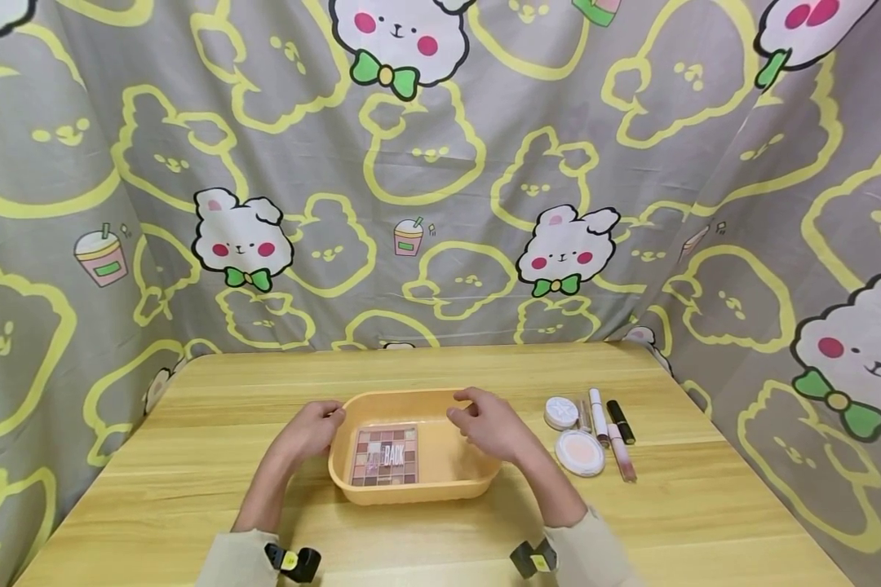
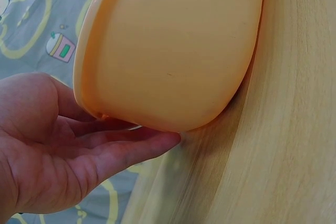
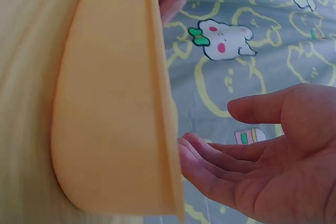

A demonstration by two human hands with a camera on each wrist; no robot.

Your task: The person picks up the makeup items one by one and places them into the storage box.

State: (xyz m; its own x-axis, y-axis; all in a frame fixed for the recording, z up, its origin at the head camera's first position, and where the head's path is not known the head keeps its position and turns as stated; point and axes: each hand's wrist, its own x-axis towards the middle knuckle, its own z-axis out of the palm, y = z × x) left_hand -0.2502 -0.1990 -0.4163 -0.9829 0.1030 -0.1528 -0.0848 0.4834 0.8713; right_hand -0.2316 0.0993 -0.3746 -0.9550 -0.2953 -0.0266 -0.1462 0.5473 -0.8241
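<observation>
A shallow orange plastic tray with rounded corners stands on the table. In its left half lies a square eyeshadow palette with a grid of brown and pink shades and the word "BACK" on it. My left hand holds the tray's left end, thumb at the rim and fingers along the outer wall. Over the right end, my right hand hovers with relaxed fingers. The right wrist view shows that hand's thumb spread away from the fingers, nothing between them.
Makeup lies right of the tray on the wooden table: a round white compact, a second one with a peach face, a white tube, a black tube and a pink gloss tube. Patterned curtain surrounds the table.
</observation>
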